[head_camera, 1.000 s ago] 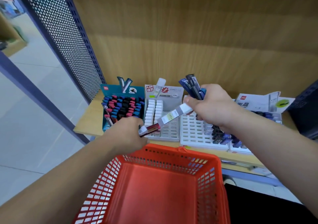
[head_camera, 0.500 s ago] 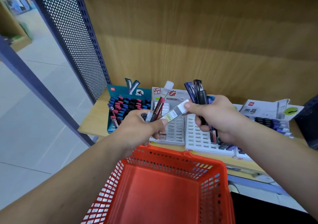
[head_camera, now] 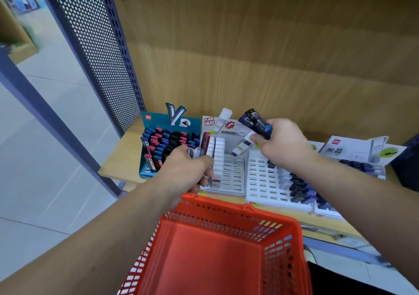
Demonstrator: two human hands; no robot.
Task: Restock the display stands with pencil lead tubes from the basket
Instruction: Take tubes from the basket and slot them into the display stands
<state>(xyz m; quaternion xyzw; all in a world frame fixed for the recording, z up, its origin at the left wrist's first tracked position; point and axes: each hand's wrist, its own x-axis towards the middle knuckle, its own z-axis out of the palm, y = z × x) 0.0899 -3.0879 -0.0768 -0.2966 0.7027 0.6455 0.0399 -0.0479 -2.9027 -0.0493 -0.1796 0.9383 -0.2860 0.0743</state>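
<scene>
Entry: your left grip (head_camera: 188, 172) clasped a few maroon lead tubes (head_camera: 205, 141) over the white slotted stand (head_camera: 235, 176), seemingly for slotting; your right grip (head_camera: 283, 146) clutched spare dark-blue tubes (head_camera: 255, 121) and pinched one white tube (head_camera: 241, 146) above it, red basket (head_camera: 226, 205) near below.

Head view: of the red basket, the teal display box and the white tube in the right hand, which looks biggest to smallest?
1. Red basket, though nearest the camera.
2. Teal display box.
3. White tube, pinched by the right hand.
</scene>
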